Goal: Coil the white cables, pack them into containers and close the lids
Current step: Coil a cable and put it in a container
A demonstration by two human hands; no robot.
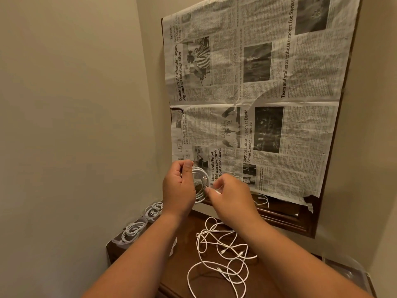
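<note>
- Coiling in progress: a white cable coil (200, 186) is held in the air above the back of the dark wooden dresser top (189, 274), in front of a newspaper sheet (268, 93) that covers a framed panel on the wall.
- Left hand (179, 188) is closed around the coil's left side, thumb over the top, apparently to keep the finished loops from springing apart.
- Right hand (228, 193) pinches the cable's free end at the coil's right edge with narrow fingertips; judged to be tucking or wrapping the last turn.
- Orientation: the coil stands roughly upright, its open face turned toward the camera; as a ring it has no marked long axis.
- Loose white cables (223, 252) lie tangled on the dresser top below the hands, uncoiled, with several connector ends visible; these appear to be the remaining work.
- Two clear containers (137, 231) stand at the dresser's left edge against the wall, each holding a coiled cable; whether lids are on cannot be told.
- Clear plastic objects (348, 269), possibly more containers or lids, sit at the right edge.
</note>
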